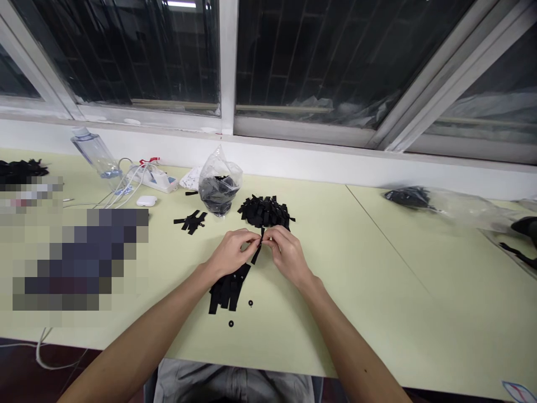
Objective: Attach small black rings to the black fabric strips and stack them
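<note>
Between my two hands is a narrow black strap (255, 256), held upright at a slant above the table. My left hand (235, 250) pinches it from the left with thumb and forefinger. From the other side my right hand (287, 251) pinches the same strap near its upper part. Just below my left hand lie several black straps (229, 291) side by side, partly covered by that hand. Two small black ring-like pieces, one (250, 303) higher and one (231, 323) lower, rest near them. Beyond my hands sits a heap of short black straps (266, 211).
A clear plastic bag (220, 187) with black pieces stands behind a few loose straps (191, 222). To the left are a water bottle (97, 154), a power strip (157, 180) with cables and a white earphone case (146, 200). Another plastic bag (457, 208) lies far right.
</note>
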Demonstrator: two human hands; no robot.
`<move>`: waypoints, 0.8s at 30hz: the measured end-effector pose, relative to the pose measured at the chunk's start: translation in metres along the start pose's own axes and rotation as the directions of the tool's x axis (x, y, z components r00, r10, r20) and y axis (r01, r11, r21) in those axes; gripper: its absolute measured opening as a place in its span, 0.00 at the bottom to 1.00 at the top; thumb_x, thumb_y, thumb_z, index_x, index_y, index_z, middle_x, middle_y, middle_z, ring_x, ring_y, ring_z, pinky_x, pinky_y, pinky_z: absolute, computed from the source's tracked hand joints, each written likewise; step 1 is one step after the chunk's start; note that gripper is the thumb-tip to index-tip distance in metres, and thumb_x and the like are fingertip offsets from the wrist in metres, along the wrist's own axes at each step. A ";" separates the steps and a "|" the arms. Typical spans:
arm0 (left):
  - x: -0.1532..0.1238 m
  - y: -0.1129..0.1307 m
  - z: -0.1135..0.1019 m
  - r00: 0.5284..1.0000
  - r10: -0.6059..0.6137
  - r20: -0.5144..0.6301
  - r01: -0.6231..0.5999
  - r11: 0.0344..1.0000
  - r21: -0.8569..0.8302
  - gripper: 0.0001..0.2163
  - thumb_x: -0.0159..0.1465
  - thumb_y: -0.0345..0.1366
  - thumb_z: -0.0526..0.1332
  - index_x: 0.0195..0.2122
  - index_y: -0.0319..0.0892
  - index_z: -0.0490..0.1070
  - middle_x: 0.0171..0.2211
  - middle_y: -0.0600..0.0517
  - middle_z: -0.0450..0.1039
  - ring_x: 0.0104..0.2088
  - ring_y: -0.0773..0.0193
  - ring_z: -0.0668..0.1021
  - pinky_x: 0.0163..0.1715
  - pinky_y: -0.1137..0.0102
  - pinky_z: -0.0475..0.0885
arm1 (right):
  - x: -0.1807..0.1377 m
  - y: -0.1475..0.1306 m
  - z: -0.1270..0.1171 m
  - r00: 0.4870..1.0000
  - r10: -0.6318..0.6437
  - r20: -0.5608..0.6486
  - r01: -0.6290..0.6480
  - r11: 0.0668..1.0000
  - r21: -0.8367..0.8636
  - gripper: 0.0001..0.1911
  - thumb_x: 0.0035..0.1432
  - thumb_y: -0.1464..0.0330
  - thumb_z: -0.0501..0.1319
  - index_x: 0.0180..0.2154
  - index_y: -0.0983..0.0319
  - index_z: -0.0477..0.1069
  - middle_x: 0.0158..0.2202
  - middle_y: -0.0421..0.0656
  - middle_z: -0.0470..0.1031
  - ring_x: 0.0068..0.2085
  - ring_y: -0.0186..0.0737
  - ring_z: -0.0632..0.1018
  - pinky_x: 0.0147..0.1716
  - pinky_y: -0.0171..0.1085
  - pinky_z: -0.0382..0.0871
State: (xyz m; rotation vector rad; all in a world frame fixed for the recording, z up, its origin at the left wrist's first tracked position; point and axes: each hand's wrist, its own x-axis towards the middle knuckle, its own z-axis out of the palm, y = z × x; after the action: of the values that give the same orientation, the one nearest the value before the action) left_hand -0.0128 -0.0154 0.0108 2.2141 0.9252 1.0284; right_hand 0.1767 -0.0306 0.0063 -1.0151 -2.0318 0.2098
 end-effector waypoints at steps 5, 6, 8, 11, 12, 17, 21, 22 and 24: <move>0.000 -0.001 0.002 0.999 -0.042 0.002 0.042 0.998 -0.052 0.10 0.68 0.33 0.54 0.37 0.42 0.75 0.32 0.51 0.76 0.34 0.64 0.77 0.36 0.70 0.69 | -0.003 0.002 0.002 1.000 -0.029 -0.004 0.029 0.999 -0.038 0.11 0.65 0.78 0.51 0.38 0.59 0.68 0.37 0.45 0.73 0.39 0.42 0.74 0.37 0.41 0.70; 0.000 -0.001 0.003 0.999 -0.049 0.002 0.049 0.997 -0.067 0.10 0.68 0.33 0.54 0.37 0.42 0.75 0.32 0.51 0.76 0.33 0.64 0.76 0.36 0.70 0.69 | -0.003 0.003 0.002 0.999 -0.035 -0.005 0.035 0.998 -0.050 0.12 0.64 0.78 0.51 0.38 0.59 0.68 0.37 0.45 0.73 0.40 0.42 0.74 0.37 0.41 0.70; 0.000 -0.001 0.003 0.998 -0.062 0.005 0.062 0.993 -0.101 0.10 0.69 0.33 0.54 0.36 0.41 0.74 0.32 0.51 0.76 0.33 0.64 0.76 0.36 0.70 0.70 | -0.004 0.004 0.002 0.999 -0.052 -0.006 0.052 0.996 -0.079 0.12 0.64 0.79 0.51 0.38 0.59 0.68 0.37 0.46 0.73 0.40 0.42 0.74 0.38 0.42 0.70; 0.001 0.000 0.003 0.997 -0.078 0.011 0.079 0.985 -0.151 0.10 0.69 0.34 0.54 0.36 0.41 0.74 0.32 0.51 0.76 0.32 0.64 0.76 0.36 0.71 0.70 | -0.003 0.005 0.003 0.996 -0.088 -0.006 0.086 0.988 -0.129 0.12 0.64 0.79 0.51 0.38 0.59 0.68 0.38 0.46 0.74 0.40 0.43 0.74 0.37 0.42 0.70; 0.001 0.000 0.003 0.997 -0.082 0.014 0.083 0.983 -0.165 0.10 0.69 0.34 0.54 0.36 0.40 0.74 0.32 0.51 0.76 0.33 0.64 0.76 0.37 0.71 0.70 | -0.003 0.005 0.003 0.995 -0.098 -0.006 0.096 0.985 -0.146 0.11 0.64 0.79 0.51 0.38 0.59 0.68 0.38 0.46 0.74 0.40 0.43 0.74 0.37 0.42 0.70; 0.002 0.000 0.001 0.995 -0.092 0.034 0.097 0.973 -0.209 0.11 0.68 0.35 0.54 0.35 0.39 0.74 0.31 0.51 0.76 0.33 0.64 0.76 0.37 0.71 0.70 | -0.003 0.005 0.003 0.989 -0.149 -0.010 0.144 0.969 -0.201 0.10 0.64 0.79 0.52 0.38 0.60 0.68 0.37 0.47 0.74 0.39 0.43 0.74 0.36 0.42 0.69; 0.002 0.001 0.001 0.993 -0.111 0.038 0.116 0.963 -0.242 0.10 0.68 0.36 0.54 0.35 0.39 0.73 0.31 0.51 0.76 0.33 0.64 0.76 0.38 0.71 0.70 | -0.004 0.005 0.004 0.981 -0.191 -0.010 0.184 0.955 -0.234 0.10 0.64 0.79 0.53 0.38 0.60 0.67 0.36 0.46 0.74 0.38 0.42 0.74 0.36 0.41 0.69; 0.002 0.001 0.001 0.992 -0.118 0.036 0.123 0.960 -0.251 0.10 0.68 0.36 0.54 0.35 0.39 0.73 0.32 0.51 0.76 0.34 0.64 0.76 0.38 0.71 0.70 | -0.004 0.005 0.004 0.981 -0.194 -0.010 0.186 0.954 -0.237 0.09 0.64 0.79 0.53 0.38 0.60 0.67 0.36 0.46 0.74 0.38 0.42 0.74 0.36 0.41 0.69; 0.002 0.002 0.002 0.991 -0.132 0.027 0.134 0.954 -0.269 0.10 0.68 0.37 0.54 0.36 0.39 0.73 0.32 0.51 0.75 0.34 0.64 0.76 0.39 0.71 0.69 | -0.003 0.005 0.005 0.983 -0.185 -0.014 0.177 0.957 -0.232 0.10 0.64 0.79 0.53 0.39 0.60 0.67 0.36 0.46 0.74 0.38 0.42 0.74 0.36 0.41 0.69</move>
State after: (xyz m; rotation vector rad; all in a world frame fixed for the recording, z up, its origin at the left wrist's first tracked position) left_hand -0.0093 -0.0156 0.0122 1.9028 0.8611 1.0159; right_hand 0.1767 -0.0288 -0.0013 -0.9559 -2.1368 -0.1431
